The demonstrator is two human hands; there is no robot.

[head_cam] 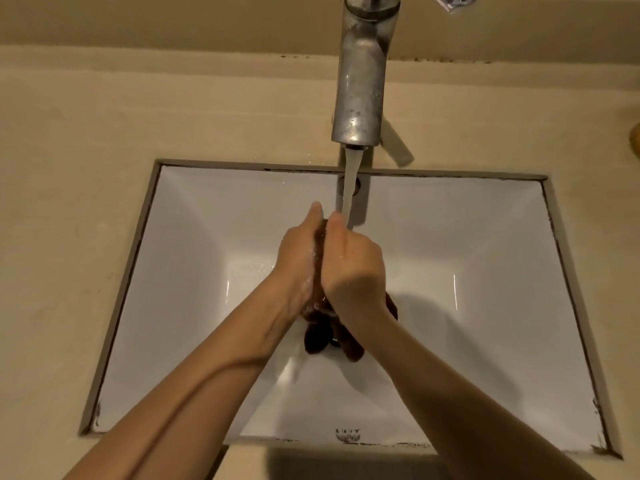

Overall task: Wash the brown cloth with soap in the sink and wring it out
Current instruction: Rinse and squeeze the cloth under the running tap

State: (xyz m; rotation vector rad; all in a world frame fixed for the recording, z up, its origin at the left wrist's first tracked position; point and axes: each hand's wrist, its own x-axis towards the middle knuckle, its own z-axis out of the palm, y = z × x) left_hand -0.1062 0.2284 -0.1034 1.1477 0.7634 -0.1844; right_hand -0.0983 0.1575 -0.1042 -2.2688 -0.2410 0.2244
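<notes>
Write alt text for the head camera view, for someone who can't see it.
The left hand and right hand hold a brown cloth between them under water running from a metal tap, over a white rectangular sink. The cloth's ends hang below the hands.

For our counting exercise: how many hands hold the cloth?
2. The left hand holds the cloth on its left, the right hand on its right, below the running tap. None hidden.

Tap (362,81) overhangs rear of sink (180,289), water stream (349,188) mid-basin, open room either side
</notes>
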